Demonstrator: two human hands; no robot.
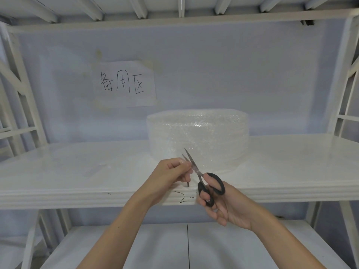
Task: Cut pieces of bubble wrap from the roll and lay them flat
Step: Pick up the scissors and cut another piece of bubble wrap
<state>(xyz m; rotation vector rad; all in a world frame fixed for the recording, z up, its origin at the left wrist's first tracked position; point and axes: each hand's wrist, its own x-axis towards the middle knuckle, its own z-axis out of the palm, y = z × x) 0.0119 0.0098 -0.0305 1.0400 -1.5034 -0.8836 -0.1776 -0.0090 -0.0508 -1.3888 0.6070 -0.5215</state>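
Note:
A wide roll of clear bubble wrap stands on end at the middle of the white shelf. Its loose end trails down toward the shelf's front edge. My left hand pinches that loose end just in front of the roll. Black-handled scissors sit in my right hand, blades slightly apart and pointing up and away, right beside my left fingers. A small flat clear piece of bubble wrap lies on the shelf to the left.
A paper sign with handwritten characters is taped to the back wall. White rack uprights stand at both sides. A lower shelf lies beneath my arms. Black marker scribbles mark the shelf's front edge.

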